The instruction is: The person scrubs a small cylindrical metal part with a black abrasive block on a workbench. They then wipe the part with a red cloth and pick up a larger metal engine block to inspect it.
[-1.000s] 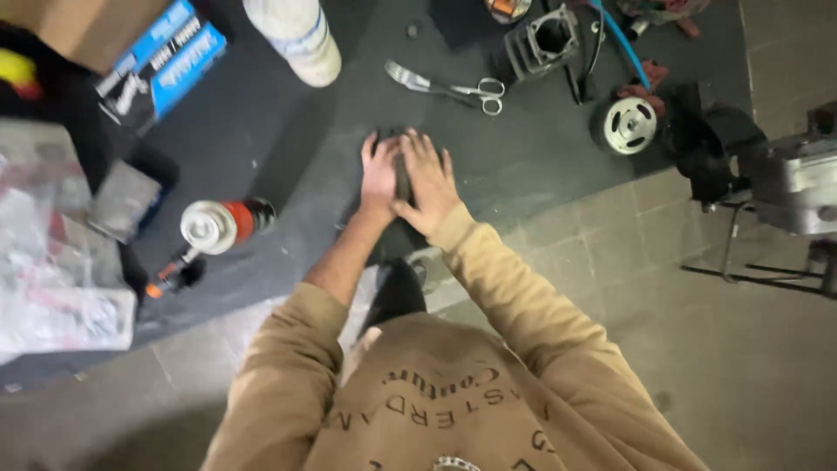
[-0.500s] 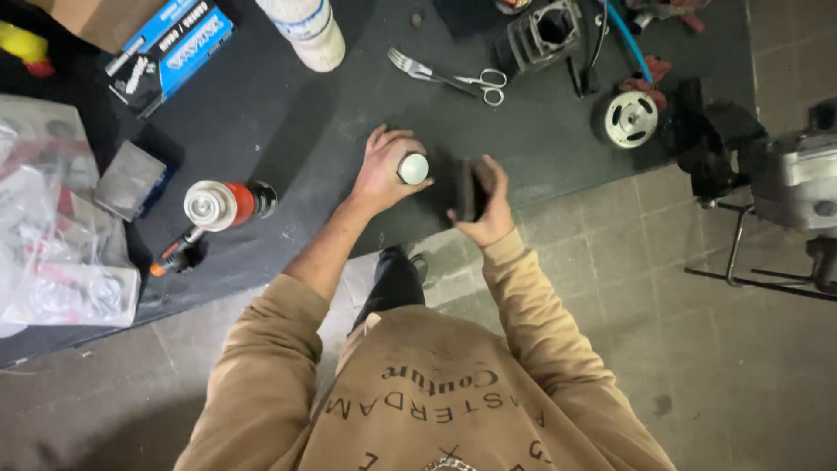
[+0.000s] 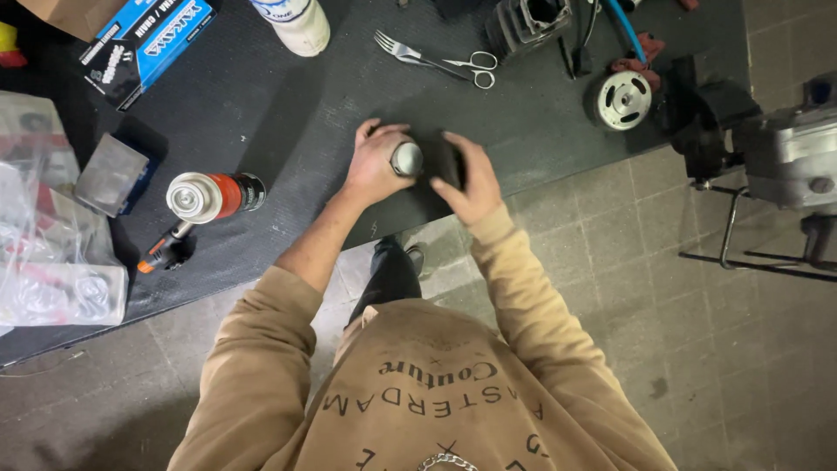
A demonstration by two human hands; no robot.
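The left hand (image 3: 377, 161) has its fingers closed around a small round silver part (image 3: 406, 158), held just above the black mat (image 3: 288, 131) on the floor. The right hand (image 3: 469, 179) curls its fingers over a dark object (image 3: 446, 164) right beside it, touching the silver part. A fork (image 3: 403, 51) and scissors (image 3: 471, 68) lie further up the mat, and a spray can (image 3: 209, 196) rests well to the left.

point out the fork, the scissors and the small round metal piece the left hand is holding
fork (image 3: 403, 51): head view, on the neck just below its tines.
scissors (image 3: 477, 68): head view, between the two finger loops.
small round metal piece (image 3: 406, 159): head view, on its shiny round top, held in the left hand (image 3: 377, 162).
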